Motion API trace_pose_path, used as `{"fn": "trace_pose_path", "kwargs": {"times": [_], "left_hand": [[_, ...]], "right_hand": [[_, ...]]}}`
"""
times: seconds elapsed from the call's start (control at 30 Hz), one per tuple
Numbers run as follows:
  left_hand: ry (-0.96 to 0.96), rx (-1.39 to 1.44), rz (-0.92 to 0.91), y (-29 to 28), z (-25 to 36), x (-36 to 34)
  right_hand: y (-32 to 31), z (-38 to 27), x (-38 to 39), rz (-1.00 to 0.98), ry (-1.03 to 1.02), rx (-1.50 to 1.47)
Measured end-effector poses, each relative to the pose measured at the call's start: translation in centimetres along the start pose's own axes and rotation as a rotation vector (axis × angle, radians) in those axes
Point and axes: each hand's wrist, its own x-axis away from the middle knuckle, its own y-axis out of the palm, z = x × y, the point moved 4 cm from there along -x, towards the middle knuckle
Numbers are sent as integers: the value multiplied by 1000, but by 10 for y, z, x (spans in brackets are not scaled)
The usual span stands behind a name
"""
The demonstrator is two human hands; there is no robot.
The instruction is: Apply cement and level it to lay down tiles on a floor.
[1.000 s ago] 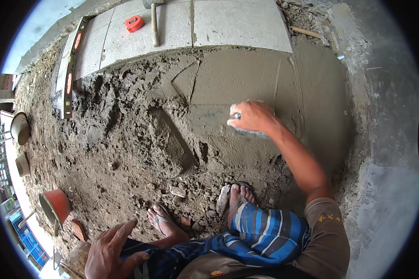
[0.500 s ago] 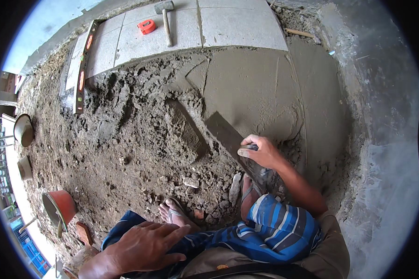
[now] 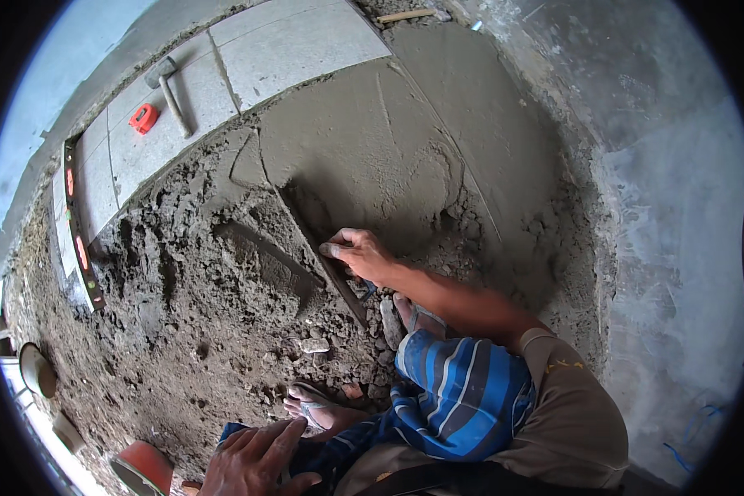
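My right hand (image 3: 355,252) grips a long steel trowel (image 3: 302,227), tilted on its edge in the wet mortar. Smoothed grey mortar (image 3: 438,99) spreads beyond it; rough, lumpy mortar and soil (image 3: 165,273) lie to its left. My left hand (image 3: 252,463) is at the lower edge near my knee, fingers loosely stretched and holding nothing.
Pale tiles (image 3: 281,41) border the mortar, carrying a mallet (image 3: 174,103), red tape measure (image 3: 143,118) and spirit level (image 3: 83,223). A wooden handle (image 3: 405,16) lies at the top. A red bucket (image 3: 140,467) and other containers (image 3: 37,368) stand left. Concrete (image 3: 670,248) borders the right.
My right hand has moved leftward with the trowel, which turned from lying flat and crosswise to a steep diagonal on its edge. The whole view has swung round; my left hand shifted slightly.
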Motion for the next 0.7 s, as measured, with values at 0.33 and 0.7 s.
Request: {"fn": "trace_pose_path", "kwargs": {"times": [0.33,0.7], "left_hand": [[-22,4,66,-5,-6,3],[-17,40,104,-15,-4,3]], "right_hand": [[-44,12,6,-17,43,-149],[-30,-1,-7,-106,173,24]]}}
